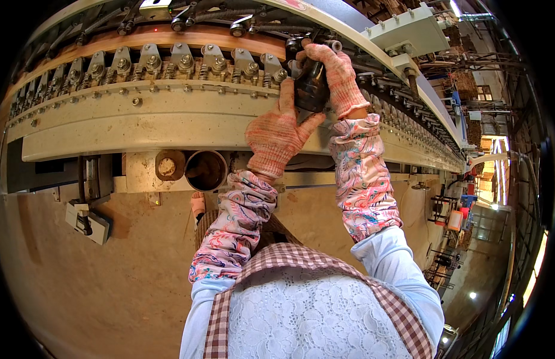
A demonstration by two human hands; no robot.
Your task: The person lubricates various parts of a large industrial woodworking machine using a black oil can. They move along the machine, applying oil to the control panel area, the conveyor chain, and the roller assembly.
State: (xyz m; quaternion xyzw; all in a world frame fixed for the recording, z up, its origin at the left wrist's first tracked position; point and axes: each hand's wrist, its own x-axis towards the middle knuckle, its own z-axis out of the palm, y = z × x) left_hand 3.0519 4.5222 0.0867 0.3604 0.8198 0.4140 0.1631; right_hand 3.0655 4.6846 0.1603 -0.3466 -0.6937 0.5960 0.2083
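Both my hands wear pinkish knitted gloves at the long pale machine (110,130). My right hand (337,75) is closed round the far and right sides of a dark, glossy, rounded object (311,88), shaped like a bottle or a machine part. Its exact kind I cannot make out. Close by on the left is my left hand (274,133), its index finger and thumb spread either side of the object's near left edge. Whether they touch it is unclear. Beyond the row of spring-loaded metal brackets (182,60) runs a reddish-brown wooden strip (217,40).
Below the machine's front edge, a round container (206,170) with brown contents sits beside another brown-filled holder (167,166). A pale boxy pedal-like part (88,222) hangs at the left. A grey metal box (409,33) juts out at upper right.
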